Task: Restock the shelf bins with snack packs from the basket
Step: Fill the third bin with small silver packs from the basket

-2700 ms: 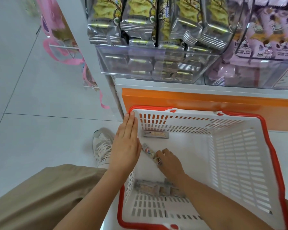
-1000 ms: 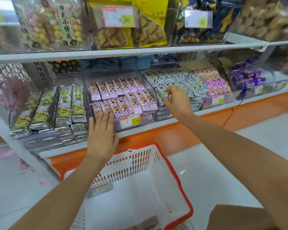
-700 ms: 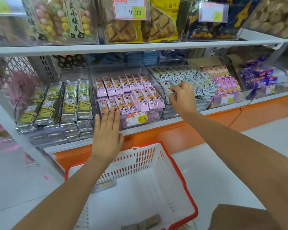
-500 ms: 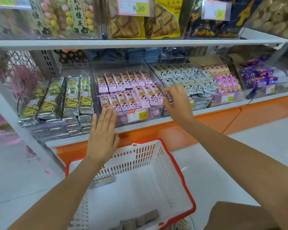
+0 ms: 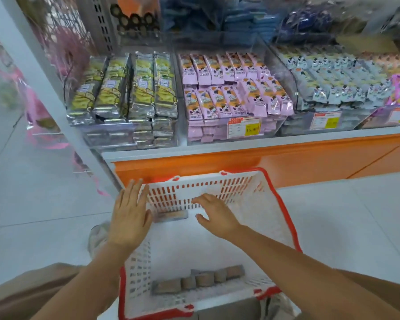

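The left hand (image 5: 129, 218) is lying flat, fingers straight, over the far-left corner of the basket (image 5: 209, 185). The right hand (image 5: 217, 215) is hovering inside, fingers spread, empty. Snack packs (image 5: 199, 280) are lying along its near wall.

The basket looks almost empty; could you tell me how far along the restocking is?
The shelf bins look full. Nothing is in hand: the right hand reaches, open, toward one pack by the far wall. That pack and a row at the near wall remain.

pale glossy floor tiles (image 5: 44, 204) run up to an orange plinth (image 5: 310, 162) beneath a white shelf ledge (image 5: 217, 148).
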